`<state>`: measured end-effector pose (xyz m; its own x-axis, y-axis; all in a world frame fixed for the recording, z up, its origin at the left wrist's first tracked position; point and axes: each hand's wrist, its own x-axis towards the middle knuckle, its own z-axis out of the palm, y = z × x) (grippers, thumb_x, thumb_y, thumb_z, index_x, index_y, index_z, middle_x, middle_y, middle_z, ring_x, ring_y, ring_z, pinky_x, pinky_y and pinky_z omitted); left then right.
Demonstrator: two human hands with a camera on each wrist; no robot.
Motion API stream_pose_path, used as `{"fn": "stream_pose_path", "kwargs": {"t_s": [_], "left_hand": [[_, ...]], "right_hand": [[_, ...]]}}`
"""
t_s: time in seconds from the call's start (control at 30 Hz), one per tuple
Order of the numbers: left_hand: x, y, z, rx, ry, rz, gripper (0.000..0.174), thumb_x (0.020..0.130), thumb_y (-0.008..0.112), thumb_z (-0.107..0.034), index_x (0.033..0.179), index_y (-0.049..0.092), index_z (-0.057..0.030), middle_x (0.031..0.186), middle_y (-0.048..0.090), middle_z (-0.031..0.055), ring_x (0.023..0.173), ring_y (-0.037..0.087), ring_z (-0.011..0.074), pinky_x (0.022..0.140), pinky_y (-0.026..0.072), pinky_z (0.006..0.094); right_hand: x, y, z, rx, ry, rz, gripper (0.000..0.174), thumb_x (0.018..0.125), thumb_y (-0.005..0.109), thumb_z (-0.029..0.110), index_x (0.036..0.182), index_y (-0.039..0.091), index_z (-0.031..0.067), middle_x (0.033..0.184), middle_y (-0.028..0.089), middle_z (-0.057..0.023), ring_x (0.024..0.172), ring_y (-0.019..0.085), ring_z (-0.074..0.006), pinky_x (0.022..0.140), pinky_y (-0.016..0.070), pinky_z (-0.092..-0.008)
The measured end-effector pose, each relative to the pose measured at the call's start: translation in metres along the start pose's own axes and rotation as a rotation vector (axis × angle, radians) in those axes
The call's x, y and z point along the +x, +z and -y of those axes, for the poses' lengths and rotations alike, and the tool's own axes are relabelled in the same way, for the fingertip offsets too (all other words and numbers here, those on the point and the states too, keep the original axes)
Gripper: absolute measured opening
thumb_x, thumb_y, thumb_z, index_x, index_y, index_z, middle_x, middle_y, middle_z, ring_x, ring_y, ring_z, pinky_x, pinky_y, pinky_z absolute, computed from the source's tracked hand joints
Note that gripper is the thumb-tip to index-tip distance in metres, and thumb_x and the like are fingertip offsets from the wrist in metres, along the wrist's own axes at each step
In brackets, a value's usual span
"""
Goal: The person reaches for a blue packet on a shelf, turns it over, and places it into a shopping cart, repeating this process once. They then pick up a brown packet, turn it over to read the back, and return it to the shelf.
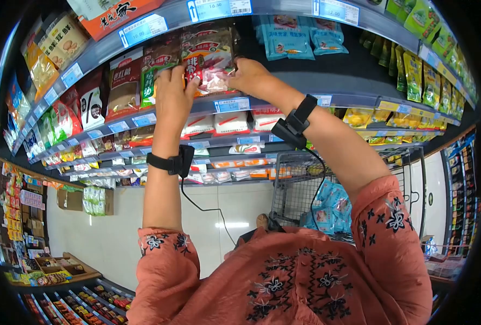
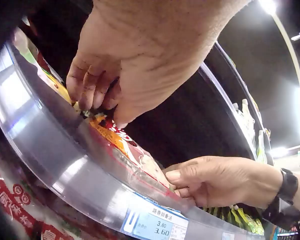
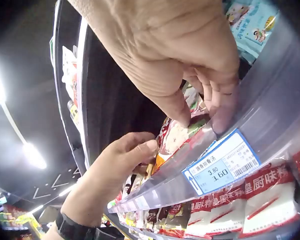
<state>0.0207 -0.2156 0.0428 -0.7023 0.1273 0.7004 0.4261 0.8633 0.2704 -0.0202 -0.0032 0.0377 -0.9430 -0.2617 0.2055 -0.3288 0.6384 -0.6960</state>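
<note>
A brown and red printed food packet (image 1: 210, 54) with a meat picture lies at the front of the shelf, among similar packets. My left hand (image 1: 172, 95) grips its left edge with curled fingers and thumb, close to a green and red packet (image 1: 149, 81). At the opposite edge my right hand (image 1: 254, 78) pinches the packet between thumb and fingers. In the left wrist view the packet (image 2: 135, 155) sits just behind the shelf's front rail, between both hands. The right wrist view shows the packet (image 3: 176, 141) under my right thumb; its back is hidden.
A price rail (image 1: 283, 102) runs along the shelf front. Blue packets (image 1: 286, 40) lie farther right on this shelf, and brown sugar bags (image 1: 125, 84) stand to the left. Below are white and red bags (image 1: 230, 122). A shopping cart (image 1: 289, 184) holding blue packets stands by the person.
</note>
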Motion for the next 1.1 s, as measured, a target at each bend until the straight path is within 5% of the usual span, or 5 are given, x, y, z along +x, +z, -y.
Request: {"fn": "stream_pose_path", "kwargs": {"t_s": [0.37,0.5,0.7,0.9,1.1], "left_hand": [[-0.010,0.016,-0.004,-0.047,0.118,0.074,0.043,0.081,0.074,-0.021,0.121,0.062,-0.0098,0.122,0.057,0.0216,0.111,0.056,0.0398,0.091,0.0473,0.0464],[-0.012,0.016,-0.007,0.038,0.269,0.002,0.041,0.084,0.071,-0.019,0.122,0.061,-0.0064,0.122,0.058,0.0220,0.115,0.056,0.0381,0.097,0.0450,0.0447],[-0.073,-0.004,-0.097,-0.327,0.058,0.056,0.029,0.097,0.059,-0.016,0.121,0.060,0.0023,0.118,0.062,0.0131,0.112,0.057,0.0213,0.099,0.0421,0.0344],[-0.171,0.060,-0.124,-0.846,-0.442,0.532,0.029,0.098,0.058,-0.015,0.123,0.057,-0.0013,0.107,0.068,0.0102,0.101,0.062,0.0154,0.091,0.0474,0.0291],[-0.208,0.091,-0.147,-0.816,-0.557,0.891,0.031,0.096,0.061,-0.022,0.120,0.060,-0.0016,0.104,0.068,0.0088,0.099,0.062,0.0150,0.090,0.0466,0.0308]], "right_hand": [[-0.043,-0.007,0.004,-0.082,-0.255,-0.252,0.033,0.084,0.067,0.017,0.114,0.060,0.0025,0.105,0.059,-0.0179,0.094,0.063,-0.0350,0.081,0.0514,-0.0406],[-0.075,-0.023,-0.008,0.284,-0.296,-0.309,0.029,0.088,0.065,0.014,0.114,0.059,0.0014,0.096,0.065,-0.0102,0.084,0.064,-0.0184,0.074,0.0516,-0.0308],[-0.182,-0.084,-0.035,0.593,0.048,0.052,0.030,0.092,0.061,0.029,0.104,0.065,0.0018,0.094,0.069,-0.0072,0.080,0.067,-0.0142,0.068,0.0532,-0.0278],[-0.273,-0.077,-0.155,0.608,0.426,-0.014,0.032,0.096,0.057,0.030,0.110,0.064,0.0024,0.093,0.069,-0.0071,0.081,0.068,-0.0150,0.065,0.0540,-0.0268],[-0.368,-0.034,-0.269,0.571,0.912,-0.037,0.035,0.094,0.060,0.029,0.115,0.062,0.0020,0.095,0.068,-0.0096,0.085,0.070,-0.0203,0.066,0.0567,-0.0321]]}}
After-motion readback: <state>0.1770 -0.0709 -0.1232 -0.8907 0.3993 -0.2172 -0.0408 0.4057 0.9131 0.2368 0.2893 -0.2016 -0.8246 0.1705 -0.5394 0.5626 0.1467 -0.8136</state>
